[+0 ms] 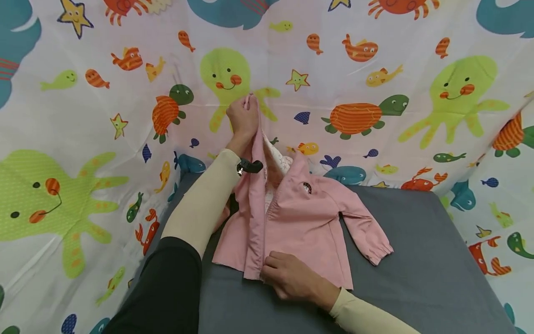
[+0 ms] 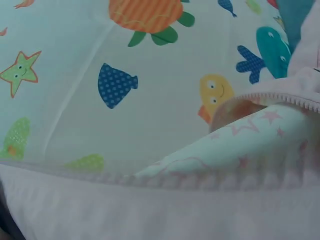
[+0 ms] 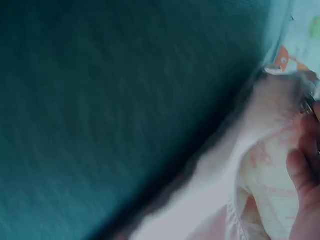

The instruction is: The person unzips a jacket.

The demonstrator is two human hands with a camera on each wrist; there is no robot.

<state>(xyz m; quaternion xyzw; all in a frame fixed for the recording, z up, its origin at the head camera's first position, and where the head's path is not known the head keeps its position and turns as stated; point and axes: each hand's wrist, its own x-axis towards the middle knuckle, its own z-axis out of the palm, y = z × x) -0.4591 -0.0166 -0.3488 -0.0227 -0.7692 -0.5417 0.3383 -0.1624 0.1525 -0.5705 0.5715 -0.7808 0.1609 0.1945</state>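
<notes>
A small pink zip-up jacket point(image 1: 308, 222) lies on the grey surface, its front partly open at the top, with a white patterned lining showing. My left hand point(image 1: 243, 118) grips the upper end of one front edge and holds it raised. At the bottom hem my right hand point(image 1: 294, 280) pinches the lower end of the zipper with curled fingers; the slider itself is hidden. The left wrist view shows zipper teeth point(image 2: 300, 100) and star-printed lining point(image 2: 270, 125). Right-hand fingers point(image 3: 300, 167) appear beside the jacket's hem in the right wrist view.
The grey padded surface point(image 1: 409, 227) extends to the right of the jacket. A white curtain point(image 1: 267, 55) printed with sea animals hangs behind and along both sides. A dark band point(image 1: 249, 166) is on the left wrist. One jacket sleeve point(image 1: 367, 227) lies stretched to the right.
</notes>
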